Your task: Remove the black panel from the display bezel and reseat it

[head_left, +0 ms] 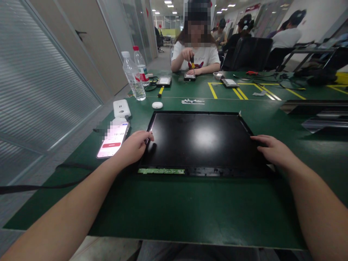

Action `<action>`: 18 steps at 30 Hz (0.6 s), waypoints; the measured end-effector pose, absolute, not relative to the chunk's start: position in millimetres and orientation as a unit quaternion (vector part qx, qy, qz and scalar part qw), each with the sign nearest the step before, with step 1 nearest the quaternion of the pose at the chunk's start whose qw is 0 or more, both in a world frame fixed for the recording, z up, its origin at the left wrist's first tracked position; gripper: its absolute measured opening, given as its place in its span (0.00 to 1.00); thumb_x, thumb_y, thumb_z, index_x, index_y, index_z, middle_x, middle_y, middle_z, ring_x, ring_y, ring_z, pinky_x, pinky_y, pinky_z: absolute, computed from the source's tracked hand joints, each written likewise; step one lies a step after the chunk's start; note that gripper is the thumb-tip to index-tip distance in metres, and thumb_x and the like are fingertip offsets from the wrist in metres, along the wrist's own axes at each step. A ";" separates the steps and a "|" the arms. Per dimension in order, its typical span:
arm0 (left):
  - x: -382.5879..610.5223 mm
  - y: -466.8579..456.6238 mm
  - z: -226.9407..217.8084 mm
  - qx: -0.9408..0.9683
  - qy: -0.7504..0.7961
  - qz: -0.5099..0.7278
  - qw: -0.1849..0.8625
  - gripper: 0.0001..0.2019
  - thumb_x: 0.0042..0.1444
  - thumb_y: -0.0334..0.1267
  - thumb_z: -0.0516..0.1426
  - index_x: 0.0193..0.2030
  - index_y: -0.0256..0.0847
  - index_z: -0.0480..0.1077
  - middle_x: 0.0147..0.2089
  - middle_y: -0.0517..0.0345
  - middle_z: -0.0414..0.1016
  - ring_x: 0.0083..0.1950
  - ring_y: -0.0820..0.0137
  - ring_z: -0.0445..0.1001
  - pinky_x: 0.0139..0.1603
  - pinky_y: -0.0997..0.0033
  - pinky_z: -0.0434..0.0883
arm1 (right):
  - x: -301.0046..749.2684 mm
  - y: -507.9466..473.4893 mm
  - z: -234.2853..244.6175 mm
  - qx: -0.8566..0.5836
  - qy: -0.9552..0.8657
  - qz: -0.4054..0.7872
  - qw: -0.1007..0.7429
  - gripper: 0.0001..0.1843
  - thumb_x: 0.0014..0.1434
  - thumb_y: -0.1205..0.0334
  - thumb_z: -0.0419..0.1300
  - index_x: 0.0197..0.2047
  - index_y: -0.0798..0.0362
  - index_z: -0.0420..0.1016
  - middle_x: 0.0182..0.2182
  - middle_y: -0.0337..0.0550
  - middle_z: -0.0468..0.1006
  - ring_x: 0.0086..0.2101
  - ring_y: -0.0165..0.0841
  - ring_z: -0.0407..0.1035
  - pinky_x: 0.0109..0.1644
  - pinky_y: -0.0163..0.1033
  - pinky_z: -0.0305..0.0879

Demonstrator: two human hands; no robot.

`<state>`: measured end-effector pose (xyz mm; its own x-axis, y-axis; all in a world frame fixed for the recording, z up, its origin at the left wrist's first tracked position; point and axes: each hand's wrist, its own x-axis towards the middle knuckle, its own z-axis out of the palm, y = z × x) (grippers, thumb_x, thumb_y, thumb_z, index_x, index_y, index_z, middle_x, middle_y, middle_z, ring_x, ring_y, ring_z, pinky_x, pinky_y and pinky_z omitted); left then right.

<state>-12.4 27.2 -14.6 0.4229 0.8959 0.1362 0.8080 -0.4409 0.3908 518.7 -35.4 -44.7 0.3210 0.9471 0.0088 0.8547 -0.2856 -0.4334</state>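
Note:
A black LCD display panel (187, 145) lies face up on the green table in front of me, a bright reflection in its middle. Along its near edge, on the left half, runs a narrow green circuit board (161, 171). My left hand (136, 145) grips the panel's left edge, fingers curled over the frame. On the opposite side my right hand (274, 150) holds the right edge, thumb and fingers at the rim. Both hands' undersides are hidden.
Left of the panel lie a lit phone (113, 139), a white power bank (121, 108) and a white earbud case (157, 105). Two bottles (134, 78) stand farther back. Across the table a person (195, 54) holds a screwdriver (193, 62) over a hard drive (189, 77). Dark glossy strips (323, 125) lie far right.

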 end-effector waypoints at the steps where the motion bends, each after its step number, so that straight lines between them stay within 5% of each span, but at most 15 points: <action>1: -12.6 27.3 -14.9 0.832 0.512 0.165 0.135 0.16 0.57 0.32 0.51 0.47 0.45 0.77 0.58 0.44 0.84 0.67 0.45 0.77 0.70 0.39 0.73 | 518.9 -35.6 -44.8 -0.793 -0.568 0.127 0.183 0.28 0.59 0.64 0.59 0.60 0.51 0.86 0.66 0.57 0.79 0.67 0.52 0.72 0.76 0.54 0.61; 18: -16.7 27.3 -18.8 0.831 0.518 0.156 0.131 0.22 0.62 0.33 0.51 0.57 0.42 0.80 0.71 0.41 0.78 0.72 0.47 0.76 0.76 0.37 0.70 | 516.6 -34.7 -43.7 -0.769 -0.617 0.088 0.142 0.30 0.57 0.66 0.57 0.60 0.52 0.87 0.64 0.59 0.81 0.66 0.56 0.73 0.75 0.59 0.64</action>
